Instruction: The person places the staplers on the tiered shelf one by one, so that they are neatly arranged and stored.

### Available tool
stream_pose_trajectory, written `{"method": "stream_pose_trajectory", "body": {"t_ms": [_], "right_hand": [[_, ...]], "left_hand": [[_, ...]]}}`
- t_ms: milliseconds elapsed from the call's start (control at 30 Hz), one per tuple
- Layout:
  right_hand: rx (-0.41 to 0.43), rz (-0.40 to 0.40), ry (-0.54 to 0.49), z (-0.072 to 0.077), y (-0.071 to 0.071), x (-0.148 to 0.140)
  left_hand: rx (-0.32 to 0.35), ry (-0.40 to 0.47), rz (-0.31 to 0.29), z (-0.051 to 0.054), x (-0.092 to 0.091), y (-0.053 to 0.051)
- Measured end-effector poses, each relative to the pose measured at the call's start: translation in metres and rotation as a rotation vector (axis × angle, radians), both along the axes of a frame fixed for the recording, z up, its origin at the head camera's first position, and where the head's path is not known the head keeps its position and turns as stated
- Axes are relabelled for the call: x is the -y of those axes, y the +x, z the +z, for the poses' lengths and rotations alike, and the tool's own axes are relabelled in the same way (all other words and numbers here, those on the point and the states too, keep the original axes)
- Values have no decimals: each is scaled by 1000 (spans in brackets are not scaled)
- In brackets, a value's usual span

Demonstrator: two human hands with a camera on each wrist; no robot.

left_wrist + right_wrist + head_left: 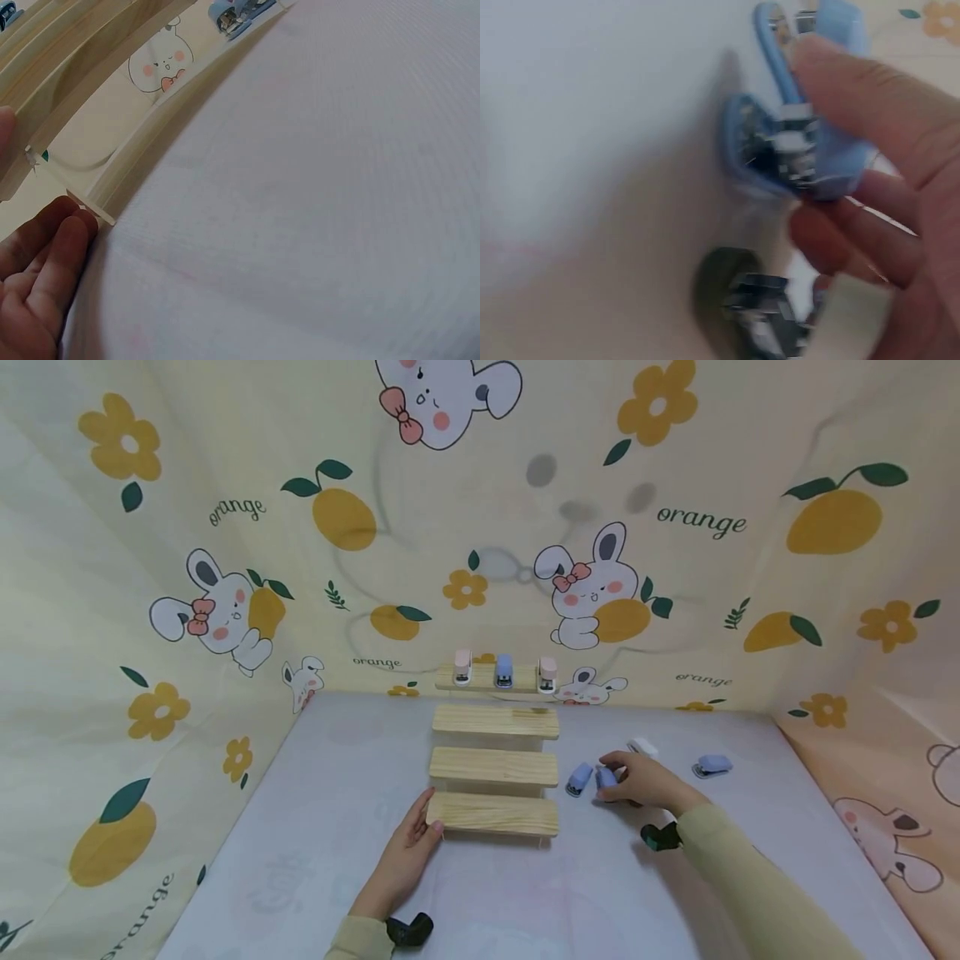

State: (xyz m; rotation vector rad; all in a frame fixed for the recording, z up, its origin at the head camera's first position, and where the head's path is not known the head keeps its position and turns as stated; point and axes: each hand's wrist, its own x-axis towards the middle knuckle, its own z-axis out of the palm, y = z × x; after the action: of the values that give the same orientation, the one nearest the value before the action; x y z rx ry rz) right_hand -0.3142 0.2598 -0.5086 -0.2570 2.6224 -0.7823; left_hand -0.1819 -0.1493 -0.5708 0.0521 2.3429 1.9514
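So the biggest thing here is the cream fabric backdrop [450,485] walling in the spot on three sides, covered in bunnies, oranges, yellow flowers and the word "orange". Inside it is a pale, whitish tabletop [315,860], with a faint pinkish tint toward the front. Middle of that, toward the back, sits a stepped wooden rack [493,814], light planks climbing away from the person, each plank's long side running left to right. The left hand [405,852] has thumb and fingers on the left end of the lowest plank, gripping it. The right hand [641,779] is off to the rack's right, fairly narrow, thumb and fingers pinching a blue stapler [607,782]. That one's long axis runs roughly away from the person with a bit of slant; in the right wrist view its metal mouth faces left, though it's pretty blurry. Just left of it is a second blue stapler [579,779], also slanted, near end angled left. A third blue stapler [712,766] lies well off to the right, long axis closer to sideways. A white stapler [642,747] is half hidden behind the right hand. Up on the top plank there's a row of three small staplers [504,670], pink, blue, pink, metal ends toward the person.
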Motion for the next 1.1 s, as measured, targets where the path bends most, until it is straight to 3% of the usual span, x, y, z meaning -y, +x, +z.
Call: {"method": "stream_pose_trajectory", "body": {"t_ms": [267,600,733,1100], "right_hand": [[-132,-58,-94,3,6,1],[-264,-127,-193,33,19,12],[-301,-120,-255,41,23,18],[-353,-67,-299,66,36,38]], "left_hand": [[-2,-4,5,0,1,-1],[-13,-5,-2,-1,1,-1],[-8,5,-2,0,0,0],[-25,15,-4,2,0,1]]}}
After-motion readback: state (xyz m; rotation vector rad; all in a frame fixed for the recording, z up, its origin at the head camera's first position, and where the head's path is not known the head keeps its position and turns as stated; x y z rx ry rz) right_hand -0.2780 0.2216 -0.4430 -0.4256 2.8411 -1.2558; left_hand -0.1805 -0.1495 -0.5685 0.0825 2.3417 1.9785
